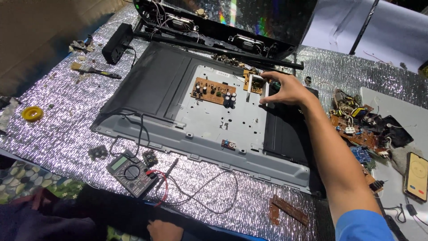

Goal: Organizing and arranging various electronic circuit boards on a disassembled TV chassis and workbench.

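From the head camera I see my right hand [285, 89] stretched far out over the grey metal back panel [200, 120] of an opened flat screen. The thumb and fingers [267, 76] are closed narrowly around a small white rectangular part [266, 93] that stands upright at the right edge of the lighter mounting plate; the thumb sits on its top end and the other fingers curl behind it, so I cannot tell how much of it they cover. Just to the left of the fingertips, touching or nearly touching them, is a small brown circuit board [252, 82]. Further left of the fingers lies a larger brown circuit board [213, 90] with black capacitors standing on it. Beyond the fingertips, away from me, leans the black screen frame [232, 27] with loose wires.

My left hand [164, 230] shows only at the bottom edge, low and near my body, well apart from the right. It looks loosely curled, but I cannot tell how wide its fingers are or whether they hold anything. Just above it lie a multimeter [129, 172] with red and black leads [196, 189] on the silver foil table cover [49, 134].

To the right of my forearm sit a heap of scrap circuit boards [356, 129] and a phone [417, 176]. Far left of the fingers lie a brush [93, 70], a black power adapter [117, 43] and a yellow tape roll [32, 113].
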